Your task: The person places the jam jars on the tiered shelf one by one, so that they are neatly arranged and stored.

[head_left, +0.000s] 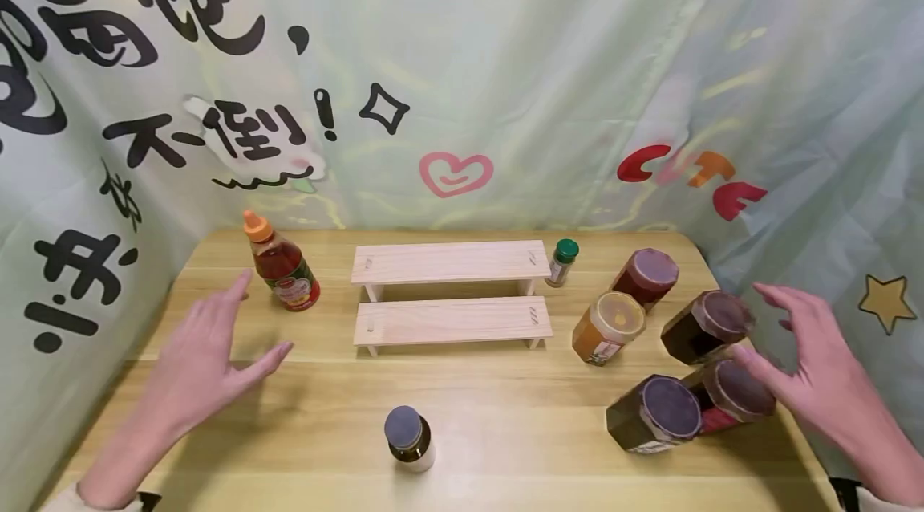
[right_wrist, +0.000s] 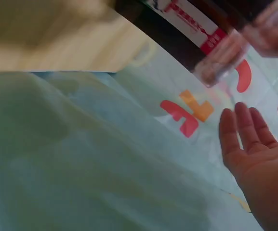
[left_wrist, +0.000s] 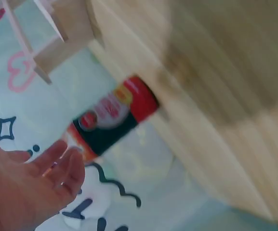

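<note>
Bearings from shelf (head_left: 451,319), pale pinkish wood: nine o'clock, sauce bottle (head_left: 285,267), red, orange-capped; four o'clock, jar (head_left: 638,420), near-black; six o'clock, vial (head_left: 411,441), slate-blue-capped. Curtain (head_left: 549,87): pale green, pink heart (head_left: 456,178) at twelve.

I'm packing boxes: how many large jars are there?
5, grouped at right: amber jar, red jar behind it, dark jar to their right, front-left jar, front-right jar.
</note>
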`<state>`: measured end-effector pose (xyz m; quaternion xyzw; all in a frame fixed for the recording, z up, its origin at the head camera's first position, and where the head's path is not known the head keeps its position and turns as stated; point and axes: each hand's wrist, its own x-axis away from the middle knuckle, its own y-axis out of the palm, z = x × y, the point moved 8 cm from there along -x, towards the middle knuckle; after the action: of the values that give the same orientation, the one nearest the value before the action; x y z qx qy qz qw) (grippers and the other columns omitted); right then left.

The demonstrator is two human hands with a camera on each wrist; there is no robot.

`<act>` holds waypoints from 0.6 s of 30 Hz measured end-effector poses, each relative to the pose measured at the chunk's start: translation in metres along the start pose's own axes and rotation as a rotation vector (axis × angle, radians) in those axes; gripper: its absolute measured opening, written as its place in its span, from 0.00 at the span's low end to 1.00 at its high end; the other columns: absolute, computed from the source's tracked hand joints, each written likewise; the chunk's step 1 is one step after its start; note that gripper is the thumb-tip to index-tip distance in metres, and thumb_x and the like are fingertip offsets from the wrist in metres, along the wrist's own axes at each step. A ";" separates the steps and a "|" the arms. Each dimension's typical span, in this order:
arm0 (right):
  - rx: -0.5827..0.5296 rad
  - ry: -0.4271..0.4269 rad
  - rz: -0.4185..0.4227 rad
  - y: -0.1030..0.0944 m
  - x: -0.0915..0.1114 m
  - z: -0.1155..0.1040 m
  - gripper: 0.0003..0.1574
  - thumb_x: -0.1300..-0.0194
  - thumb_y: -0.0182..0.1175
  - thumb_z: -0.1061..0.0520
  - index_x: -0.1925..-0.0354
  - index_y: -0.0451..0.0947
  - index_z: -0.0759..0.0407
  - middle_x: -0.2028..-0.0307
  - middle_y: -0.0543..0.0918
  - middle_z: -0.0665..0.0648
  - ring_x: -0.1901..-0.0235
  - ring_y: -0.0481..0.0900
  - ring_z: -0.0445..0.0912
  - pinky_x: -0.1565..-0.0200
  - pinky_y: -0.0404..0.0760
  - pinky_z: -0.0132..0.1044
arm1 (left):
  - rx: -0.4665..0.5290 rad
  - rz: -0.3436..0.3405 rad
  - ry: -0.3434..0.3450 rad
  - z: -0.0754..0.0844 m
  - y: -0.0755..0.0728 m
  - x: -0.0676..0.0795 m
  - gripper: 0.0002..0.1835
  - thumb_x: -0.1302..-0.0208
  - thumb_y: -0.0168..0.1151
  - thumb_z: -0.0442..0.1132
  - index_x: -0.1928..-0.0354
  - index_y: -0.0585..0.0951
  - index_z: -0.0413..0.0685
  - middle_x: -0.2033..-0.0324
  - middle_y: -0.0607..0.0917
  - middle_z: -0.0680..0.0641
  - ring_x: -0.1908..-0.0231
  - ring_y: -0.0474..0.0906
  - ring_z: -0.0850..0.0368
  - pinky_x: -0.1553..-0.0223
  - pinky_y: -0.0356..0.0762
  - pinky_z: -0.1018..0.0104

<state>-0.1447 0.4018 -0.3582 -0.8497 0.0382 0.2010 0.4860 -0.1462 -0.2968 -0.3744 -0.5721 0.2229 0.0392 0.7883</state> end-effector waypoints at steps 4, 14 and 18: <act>-0.024 -0.020 0.065 -0.002 0.015 0.001 0.49 0.37 0.76 0.61 0.23 0.68 0.65 0.39 0.75 0.63 0.41 0.66 0.33 0.46 0.53 0.13 | 0.107 -0.039 -0.007 0.015 0.017 0.004 0.59 0.36 0.80 0.57 0.13 0.56 0.44 0.46 0.87 0.37 0.51 0.83 0.36 0.56 0.80 0.32; -0.036 0.040 0.023 0.014 0.055 0.010 0.37 0.32 0.76 0.62 0.29 0.75 0.61 0.44 0.70 0.22 0.47 0.66 0.19 0.48 0.56 0.11 | 0.446 -0.274 -0.081 0.043 0.082 -0.004 0.62 0.29 0.75 0.58 0.10 0.40 0.61 0.31 0.76 0.34 0.45 0.83 0.40 0.59 0.84 0.52; -0.072 0.036 0.024 0.023 0.062 0.010 0.44 0.38 0.79 0.65 0.27 0.73 0.63 0.42 0.70 0.22 0.47 0.67 0.19 0.51 0.62 0.13 | 0.640 -0.313 -0.179 0.047 0.102 -0.015 0.66 0.30 0.78 0.54 0.10 0.36 0.59 0.30 0.73 0.29 0.49 0.83 0.43 0.60 0.84 0.59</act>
<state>-0.0967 0.4066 -0.4047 -0.8694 0.0499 0.1930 0.4521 -0.1779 -0.2159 -0.4475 -0.3179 0.0639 -0.1039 0.9403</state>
